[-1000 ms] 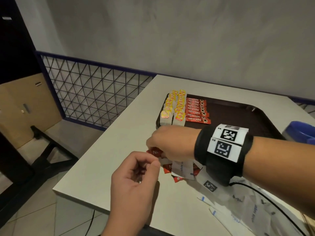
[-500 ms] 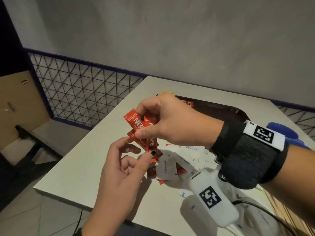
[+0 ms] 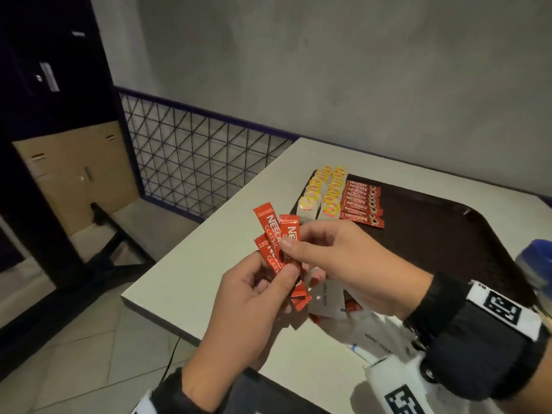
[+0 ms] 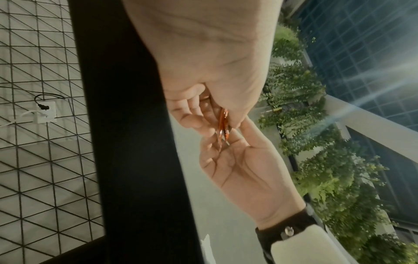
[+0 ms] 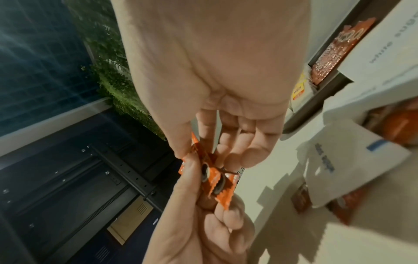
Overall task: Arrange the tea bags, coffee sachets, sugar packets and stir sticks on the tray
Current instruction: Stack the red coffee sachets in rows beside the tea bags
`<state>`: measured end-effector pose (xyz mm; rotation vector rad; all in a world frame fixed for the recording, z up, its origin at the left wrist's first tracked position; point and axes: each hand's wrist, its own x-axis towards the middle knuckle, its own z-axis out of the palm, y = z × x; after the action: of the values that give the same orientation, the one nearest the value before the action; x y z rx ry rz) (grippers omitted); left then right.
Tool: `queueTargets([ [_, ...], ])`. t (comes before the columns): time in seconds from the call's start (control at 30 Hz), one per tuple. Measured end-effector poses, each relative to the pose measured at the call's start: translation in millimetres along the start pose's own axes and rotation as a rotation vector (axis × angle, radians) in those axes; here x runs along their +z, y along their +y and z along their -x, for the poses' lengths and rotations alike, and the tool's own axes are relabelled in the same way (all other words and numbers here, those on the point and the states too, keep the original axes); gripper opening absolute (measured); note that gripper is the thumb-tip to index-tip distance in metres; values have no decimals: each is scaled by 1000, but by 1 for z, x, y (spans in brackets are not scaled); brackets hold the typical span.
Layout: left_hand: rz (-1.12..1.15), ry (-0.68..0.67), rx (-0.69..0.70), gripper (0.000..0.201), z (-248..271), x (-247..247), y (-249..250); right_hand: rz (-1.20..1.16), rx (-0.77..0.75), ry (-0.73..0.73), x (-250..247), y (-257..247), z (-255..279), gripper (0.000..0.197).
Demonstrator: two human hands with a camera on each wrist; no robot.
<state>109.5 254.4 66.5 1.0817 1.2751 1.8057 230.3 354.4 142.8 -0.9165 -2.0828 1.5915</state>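
Both hands, left (image 3: 254,289) and right (image 3: 337,261), pinch a fan of red sachets (image 3: 276,249) near the tray (image 3: 448,234), which holds rowed tea bags (image 3: 324,191) beside more coffee sticks (image 3: 361,203).

Pale surface (image 3: 191,270) in front of me, its corner toward the mesh railing. On it, far side: dark brown tray (image 3: 448,234), sitting flat, reaching almost to the left edge. Near side, by my right wrist: loose heap of white sugar packets (image 3: 325,303) w/ a few red coffee sachets (image 3: 354,306) poking out from under them, all lying flat on the surface, overlapping each other. Right wrist view shows same heap close up: white packets (image 5: 353,160) over red ones (image 5: 300,198), apart from the tray rim (image 5: 321,96). Blue obj (image 3: 537,258) at far right edge, blurred, can't tell what it is.
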Motion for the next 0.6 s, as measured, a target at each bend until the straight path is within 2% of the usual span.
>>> queueTargets([
  [0.2, 83, 17, -86, 26, -3, -8, 1, -42, 8, -73, -6, -1, 2, 20],
  [0.33, 218, 46, -115, 42, -5, -13, -6, 91, 11, -210, -11, -5, 3, 21],
  [0.47, 125, 19, -84, 32, -5, -14, -5, 219, 16, -288, -14, -6, 4, 26],
  [0.6, 58, 12, -77, 20, -3, -13, -4, 266, -41, -175, -14, -8, 3, 20],
])
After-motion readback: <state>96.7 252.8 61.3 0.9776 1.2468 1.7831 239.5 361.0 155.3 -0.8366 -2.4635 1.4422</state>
